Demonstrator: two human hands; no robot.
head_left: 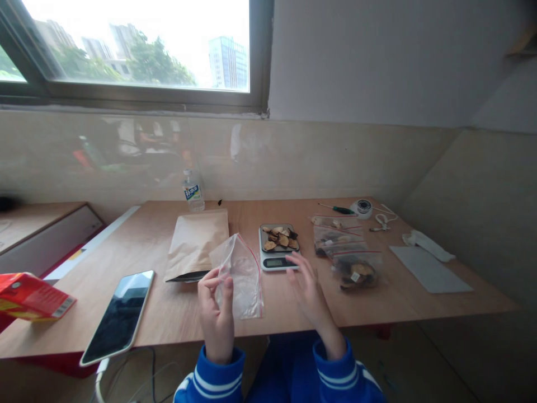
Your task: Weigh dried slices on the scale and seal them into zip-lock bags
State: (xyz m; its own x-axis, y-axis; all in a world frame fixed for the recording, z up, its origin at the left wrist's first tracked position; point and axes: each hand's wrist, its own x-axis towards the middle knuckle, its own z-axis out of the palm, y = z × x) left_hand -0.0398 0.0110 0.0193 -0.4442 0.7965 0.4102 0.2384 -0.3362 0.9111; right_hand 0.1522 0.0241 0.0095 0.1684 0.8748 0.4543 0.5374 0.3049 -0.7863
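Both hands were found over the near part of a wooden table [176, 319]. The left hand [217, 319] was raised at the lower left side of an unfilled clear zip bag [243, 285], thumb and fingers curled towards each other across its edge; whether they had gripped the plastic could not be told. The zip bag lay between a brown paper pouch [197, 238] and a digital scale [267, 267], its upper left part overlapping the pouch.

The right hand [309, 291] held nothing — its fingers were loosely spread, with the tips at the right end of the scale's display. Contact with the scale could not be confirmed. Dried slices [282, 238], pale with dark edges, were heaped on the scale's dark plate [265, 235].

To the right of the scale were filled clear bags [356, 254], overlapping in a row — the nearest contained dark pieces and a small white packet. Beyond them were a green-handled screwdriver [344, 210] and a round white device [363, 208]. A white sheet [430, 270] lay farther right. At the left were a smartphone [119, 316] and a red carton [31, 296]; a clear bottle [193, 193] stood behind the pouch.
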